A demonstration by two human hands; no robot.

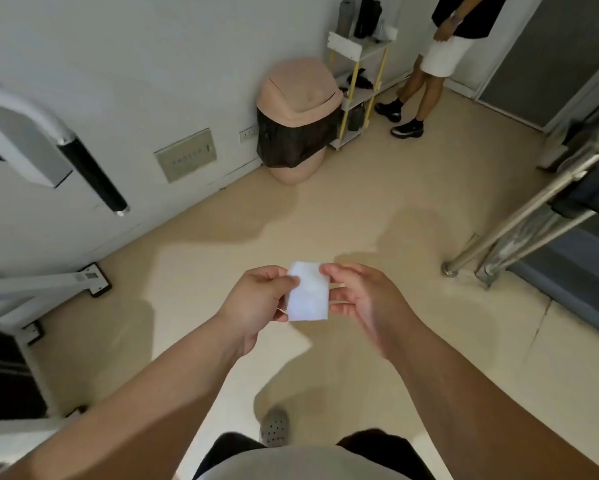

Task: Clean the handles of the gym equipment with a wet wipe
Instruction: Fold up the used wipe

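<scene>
Wipe (307, 292): folded, pinched between both hands for unfolding.
Left hand (256, 299): grips left edge.
Right hand (360, 296): grips right edge.
Handle (92, 176): unwiped, well apart.

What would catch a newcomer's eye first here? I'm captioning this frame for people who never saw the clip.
Both hands, left hand and right hand, hold a white folded wet wipe at centre. Behind stands a pink swing-lid bin with a black liner; a black-gripped white machine handle juts in at left.
</scene>
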